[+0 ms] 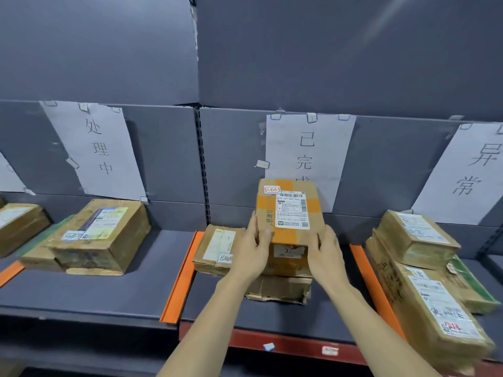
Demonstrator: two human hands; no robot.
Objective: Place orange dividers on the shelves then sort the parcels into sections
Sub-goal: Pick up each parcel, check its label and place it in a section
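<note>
A cardboard parcel (290, 213) with orange tape and a white label sits on top of another box (277, 289) in the middle shelf section. My left hand (253, 248) grips its left side and my right hand (325, 254) its right side. A flatter parcel (217, 248) lies just to the left. Two orange dividers, one (182, 276) on the left and one (373, 284) on the right, bound this section. A third orange divider (9, 273) shows at the far left.
Parcels (100, 235) fill the left section and another (19, 227) sits at the far left. A stack of parcels (424, 270) stands in the right section. Paper signs (307, 159) hang on the grey back panel. The shelf's red front edge (285, 344) runs below.
</note>
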